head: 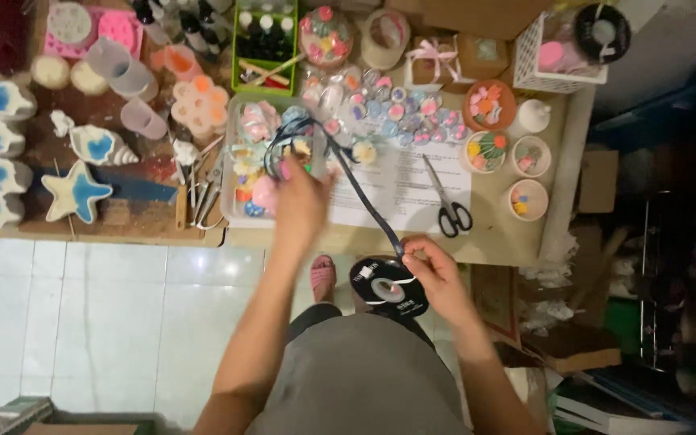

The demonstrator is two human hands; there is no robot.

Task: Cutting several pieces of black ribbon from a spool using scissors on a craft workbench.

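Note:
My left hand (298, 201) is raised over the table edge, blurred, pinching the looped free end of a dark navy ribbon (358, 184). The ribbon runs slanting down to a black ribbon spool (388, 288) that my right hand (437, 272) holds by its rim, just below the table's front edge above my lap. A clear plastic tray (241, 211) of small pastel trinkets lies right under my left hand.
Black-handled scissors (447, 205) lie on a white printed sheet (400, 189). Blue-and-white shell and starfish (76, 193) casts crowd the left. Small bowls (528, 199) of decorations, a white basket (543, 50) and a green bottle box (265, 40) stand behind. Stacked boxes (598, 379) sit on the floor at right.

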